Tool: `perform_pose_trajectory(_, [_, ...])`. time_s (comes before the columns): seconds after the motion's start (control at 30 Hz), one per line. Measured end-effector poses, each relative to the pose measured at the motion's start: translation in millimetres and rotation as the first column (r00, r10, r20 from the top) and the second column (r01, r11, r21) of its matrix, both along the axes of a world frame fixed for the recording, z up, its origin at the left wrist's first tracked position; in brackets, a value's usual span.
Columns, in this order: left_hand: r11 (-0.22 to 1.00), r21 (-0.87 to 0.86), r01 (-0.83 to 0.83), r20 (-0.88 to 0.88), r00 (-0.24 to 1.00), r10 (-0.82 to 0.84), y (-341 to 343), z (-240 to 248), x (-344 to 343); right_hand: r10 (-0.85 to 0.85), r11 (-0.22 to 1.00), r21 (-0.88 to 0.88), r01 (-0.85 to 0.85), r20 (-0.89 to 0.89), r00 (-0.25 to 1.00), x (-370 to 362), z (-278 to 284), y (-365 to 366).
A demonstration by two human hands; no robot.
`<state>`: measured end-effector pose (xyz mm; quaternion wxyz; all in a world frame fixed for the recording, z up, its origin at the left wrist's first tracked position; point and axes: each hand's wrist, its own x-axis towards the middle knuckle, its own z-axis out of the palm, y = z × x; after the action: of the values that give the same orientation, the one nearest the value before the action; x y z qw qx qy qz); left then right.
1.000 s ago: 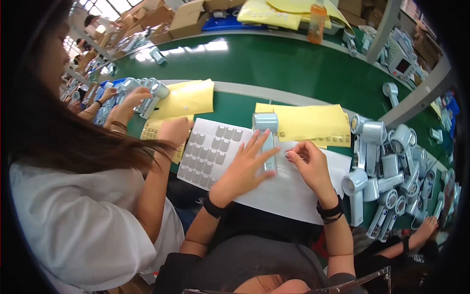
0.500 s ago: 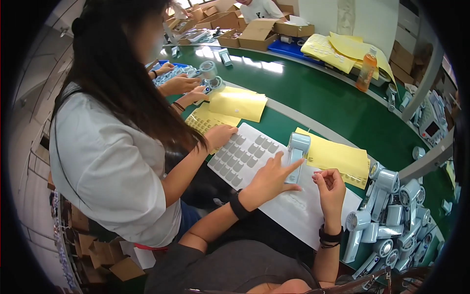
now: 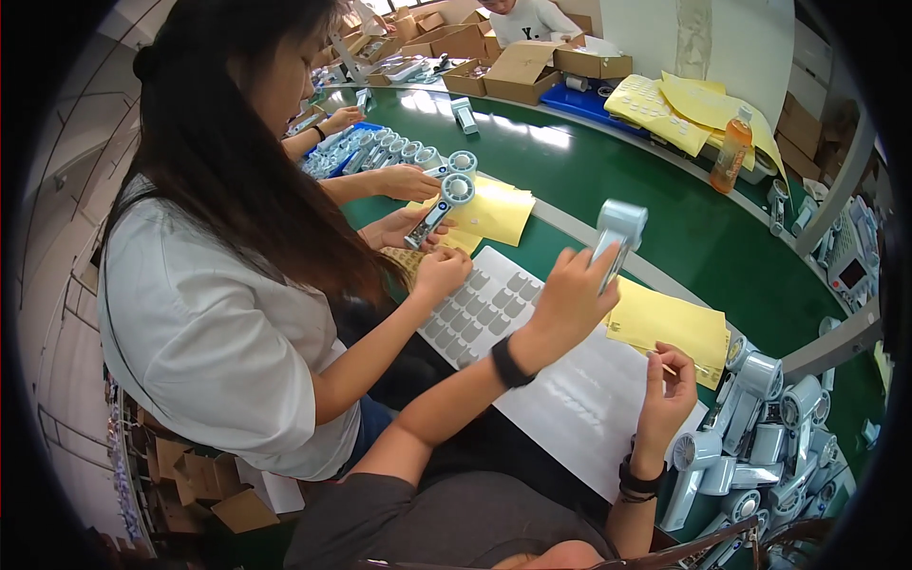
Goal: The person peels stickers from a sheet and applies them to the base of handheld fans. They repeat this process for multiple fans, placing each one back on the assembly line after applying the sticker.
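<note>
My left hand point(image 3: 573, 302) is closed round the handle of a light blue handheld fan point(image 3: 622, 226), lifted above the bench with its round head pointing away from me. My right hand point(image 3: 667, 391) hovers over the right end of a white sheet point(image 3: 579, 418), its fingers curled in toward the thumb. Whatever those fingers pinch, if anything, is too small to make out. Rows of grey stickers point(image 3: 484, 313) cover the left part of the sheet, while the part in front of me is plain white. Beyond my right hand lie yellow sheets point(image 3: 670, 328).
On my right is a heap of blue fans point(image 3: 760, 446). At my left a co-worker point(image 3: 218, 313) reaches over the sheet; other hands point(image 3: 408, 180) hold fans beside a blue tray point(image 3: 353, 142). A drink bottle point(image 3: 731, 152) and cardboard boxes point(image 3: 522, 71) stand farther back.
My left hand, spread over the lying fan before, has gripped it and raised it up and away. My right hand has shifted slightly right and down. The co-worker's fans have moved right.
</note>
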<state>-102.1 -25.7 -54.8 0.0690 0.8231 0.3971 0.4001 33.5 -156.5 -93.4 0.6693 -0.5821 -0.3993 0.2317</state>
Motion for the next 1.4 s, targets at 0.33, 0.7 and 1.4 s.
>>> perform_pose_trajectory(0.33, [0.979,0.086,-0.186,-0.167,0.966,0.199,167.6,-107.2,104.6,-0.032,0.999,-0.004,0.033,0.124,0.992,-4.4,-4.6,-1.0])
perform_pose_trajectory(0.7, [0.988,-0.016,-0.153,-0.234,0.961,0.145,133.3,-84.0,117.6,-0.056,0.996,-0.064,0.064,0.132,0.99,-1.2,-1.6,1.2])
perform_pose_trajectory(1.4, [0.961,-0.254,0.11,-0.11,0.984,-0.142,-58.7,-33.0,-77.2,0.056,0.95,-0.313,0.023,0.24,0.969,12.6,-1.6,20.6])
